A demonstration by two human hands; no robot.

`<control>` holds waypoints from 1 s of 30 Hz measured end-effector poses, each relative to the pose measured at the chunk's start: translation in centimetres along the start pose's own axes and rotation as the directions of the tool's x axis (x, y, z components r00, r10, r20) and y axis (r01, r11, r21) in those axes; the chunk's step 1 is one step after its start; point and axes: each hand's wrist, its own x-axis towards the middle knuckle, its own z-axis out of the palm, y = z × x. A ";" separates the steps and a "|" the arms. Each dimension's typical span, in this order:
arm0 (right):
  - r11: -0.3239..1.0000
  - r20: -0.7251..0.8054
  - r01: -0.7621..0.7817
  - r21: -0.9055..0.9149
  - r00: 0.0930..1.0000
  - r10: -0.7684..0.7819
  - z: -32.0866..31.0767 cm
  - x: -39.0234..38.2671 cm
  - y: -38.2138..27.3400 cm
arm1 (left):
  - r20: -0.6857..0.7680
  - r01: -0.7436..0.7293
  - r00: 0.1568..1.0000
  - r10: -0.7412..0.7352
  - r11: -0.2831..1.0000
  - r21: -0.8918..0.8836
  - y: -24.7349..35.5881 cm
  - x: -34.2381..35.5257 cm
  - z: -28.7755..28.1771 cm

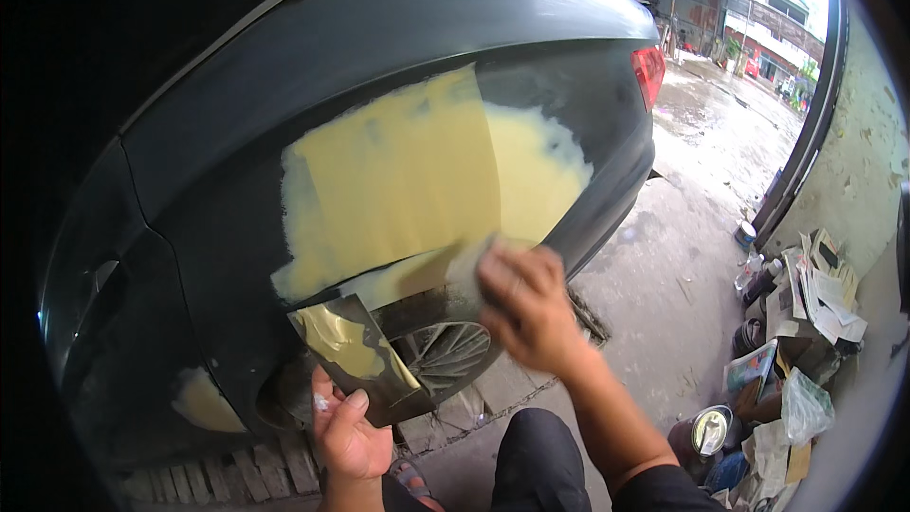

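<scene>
The dark grey car's rear side panel [237, 199] carries a broad patch of yellow body filler [398, 171] above the wheel arch. My left hand [353, 438], low and left of the wheel, grips a dark flat mixing board [403, 406] from below. Fresh yellow filler [334, 334] is heaped and smeared on that board. Smeared by motion, my right hand [531, 303] is closed round a pale filler spreader [464, 267] at the lower edge of the patch, over the arch lip. The spreader's edge is too blurred to tell whether it touches the panel.
The spoked wheel [445, 356] sits below the arch. A smaller pale filler spot [204, 401] marks the lower panel at left. On the right, an open tin [709, 431], bottles [761, 280], papers [825, 289] and a plastic bag [808, 406] lie along the wall.
</scene>
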 end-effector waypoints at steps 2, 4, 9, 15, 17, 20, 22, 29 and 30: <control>0.991 -0.027 -0.071 -0.114 0.997 0.068 -0.5 2.4 0.6 | -0.012 0.038 0.999 -0.038 0.998 -0.053 -0.4 -0.5 -0.7; 0.985 -0.103 -0.116 -0.130 0.989 0.103 -0.1 6.6 0.9 | -0.049 0.083 0.995 -0.084 0.996 -0.014 0.5 -1.3 -1.4; 0.979 -0.138 -0.060 -0.197 0.990 0.033 0.8 13.8 0.5 | -0.147 0.154 0.976 -0.160 0.987 -0.052 -0.9 -3.0 -3.1; 0.967 -0.001 -0.117 -0.226 0.993 0.120 1.9 10.8 -2.5 | -0.195 0.206 0.961 -0.196 0.978 0.037 -1.2 -3.4 -5.0; 0.972 0.058 -0.125 -0.198 0.989 0.139 1.8 8.2 -4.0 | -0.184 0.190 0.965 -0.188 0.982 -0.012 -1.0 -3.0 -5.1; 0.974 0.064 -0.128 -0.189 0.988 0.143 2.9 4.5 -4.9 | -0.168 0.187 0.968 -0.188 0.982 -0.021 -1.1 -2.7 -5.3; 0.976 0.062 -0.141 -0.166 0.986 0.153 3.6 2.4 -5.1 | -0.154 0.190 0.970 -0.191 0.982 -0.020 -1.4 -2.6 -5.2; 0.968 0.059 -0.196 -0.159 0.976 0.208 5.1 -1.9 -5.2 | -0.090 0.201 0.975 -0.204 0.979 -0.041 -1.6 -2.5 -3.8; 0.968 0.079 -0.197 -0.157 0.974 0.212 5.0 -2.3 -5.4 | -0.081 0.192 0.978 -0.195 0.981 -0.042 -1.4 -2.3 -3.4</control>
